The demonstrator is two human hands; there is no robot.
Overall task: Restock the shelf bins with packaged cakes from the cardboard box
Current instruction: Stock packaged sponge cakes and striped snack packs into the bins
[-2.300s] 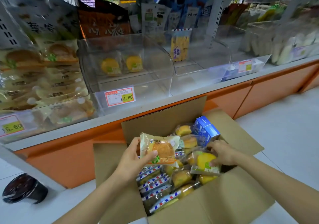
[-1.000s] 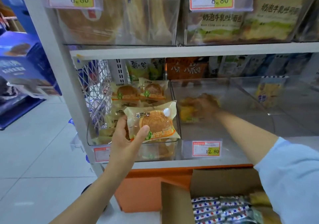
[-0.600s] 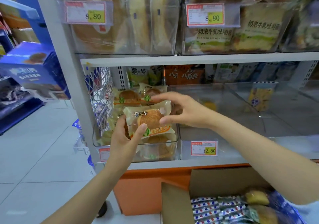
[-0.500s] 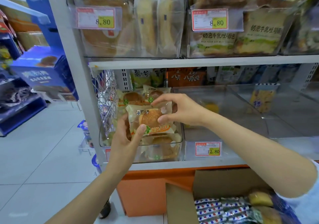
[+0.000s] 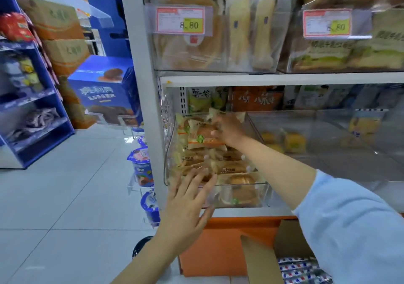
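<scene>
Store aisle, ctr of frame: we are reaching into the clear shelf bin point(image 5: 240, 198) w/ our right hand point(image 5: 228, 130), which is holding a packaged cake point(image 5: 202, 138) on top of the pile point(image 5: 218, 165) of like packs inside. The grip is narrow, fingers curling round the pack's right end; blur is softening the fingertips. The pack is lying just left of the palm, face tilting toward us, long axis running left-right across the bin, approx parallel to the front wall. Our left hand point(image 5: 188, 198) is reaching up from btm ctr, holding nothing, fingers spreading wide w/ tips touching the bin's front wall near its rim, below the cake and apart from it. The right hand is the nearer one by far, so we are reading the step as seating this pack. The coming move is turning on that left-of-palm lie: letting go should be leaving it flat along the pile. The cardboard box point(image 5: 260, 259) is sitting open at lower right of frame, below the orange shelf base point(image 5: 218, 251), w/ striped-wrapper packs point(image 5: 295, 271) showing inside, so we are judging the restock unfinished. Right of ctr, a neighbouring bin point(image 5: 328, 130) is holding only a few yellow cakes point(image 5: 293, 142). Risk, in our view: the pack sliding fwd over the front wall.
</scene>
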